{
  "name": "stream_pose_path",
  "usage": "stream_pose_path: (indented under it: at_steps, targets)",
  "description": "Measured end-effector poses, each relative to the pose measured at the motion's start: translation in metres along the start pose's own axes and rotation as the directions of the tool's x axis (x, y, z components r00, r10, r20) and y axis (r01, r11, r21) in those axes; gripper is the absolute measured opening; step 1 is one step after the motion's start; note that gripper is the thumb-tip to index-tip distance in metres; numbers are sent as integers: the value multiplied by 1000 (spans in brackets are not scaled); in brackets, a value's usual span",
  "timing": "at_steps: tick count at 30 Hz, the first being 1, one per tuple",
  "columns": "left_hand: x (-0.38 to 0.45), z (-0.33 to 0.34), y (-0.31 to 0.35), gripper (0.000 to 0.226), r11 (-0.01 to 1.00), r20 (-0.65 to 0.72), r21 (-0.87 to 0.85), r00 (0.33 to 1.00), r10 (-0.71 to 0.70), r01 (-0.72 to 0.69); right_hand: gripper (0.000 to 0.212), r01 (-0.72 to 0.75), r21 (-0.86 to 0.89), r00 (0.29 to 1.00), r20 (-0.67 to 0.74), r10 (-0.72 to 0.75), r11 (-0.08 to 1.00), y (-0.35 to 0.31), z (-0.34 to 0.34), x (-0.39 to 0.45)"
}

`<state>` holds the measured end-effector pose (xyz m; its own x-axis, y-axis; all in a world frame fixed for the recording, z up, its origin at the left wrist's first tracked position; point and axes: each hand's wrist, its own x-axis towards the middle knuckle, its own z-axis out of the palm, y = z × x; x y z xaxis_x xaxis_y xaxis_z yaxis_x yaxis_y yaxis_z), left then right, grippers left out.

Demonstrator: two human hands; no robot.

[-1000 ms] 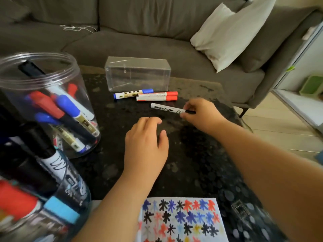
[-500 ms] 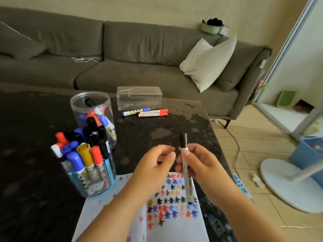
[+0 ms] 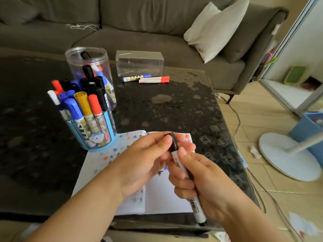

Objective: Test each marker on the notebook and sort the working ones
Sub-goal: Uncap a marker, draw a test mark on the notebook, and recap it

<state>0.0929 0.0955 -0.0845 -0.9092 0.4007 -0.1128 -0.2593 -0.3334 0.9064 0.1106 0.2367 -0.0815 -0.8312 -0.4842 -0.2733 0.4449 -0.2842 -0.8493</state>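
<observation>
The step in hand looks like uncapping a marker for its test stroke, and the next move probably calls for a straight pull on the cap while the barrel is kept steady, then the tip brought down to a bare patch of paper. Furthest left on the dark table, a blue holder packed with capped markers stands just in front of a clear jar holding a few more. Farther back, a clear box sits with 3 markers lying just before it, 1 blue-capped and 2 red-capped, possibly the sorted ones. Nearer, the open notebook lies at the table's near edge, its pages dotted with coloured blots. Above it, the left hand pinches the black cap between thumb and fingertips, fingers curled in. The black marker is held in the air over the notebook, cap end pointing away. The right hand wraps round its white barrel, thumb pressed just below the cap, fingers closed tight on it. Whether the cap has started to come loose cannot be told.
</observation>
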Motion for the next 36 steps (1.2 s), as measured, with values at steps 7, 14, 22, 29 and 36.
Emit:
stream_pose_path:
  at_steps: [7,14,22,29,36]
  targets:
    - [4,4,-16,26,999,-158,45,987,21,-14,30,36,-272,979,-183,-88,962,16,1,6]
    - [14,10,-27,24,999,-424,34,905,-19,37,35,9,-954,846,-152,-510,299,30,-8,17]
    - [11,7,-32,21,999,-381,-46,924,-44,29,23,70,-816,893,-205,-400,573,25,-10,16]
    - [-6,11,-18,54,983,-64,-183,998,-25,13,34,-63,95,997,52,59,993,3,-3,-4]
    - [2,6,-20,27,999,-382,-35,923,-44,33,24,180,-874,908,-29,-418,452,34,-5,-4]
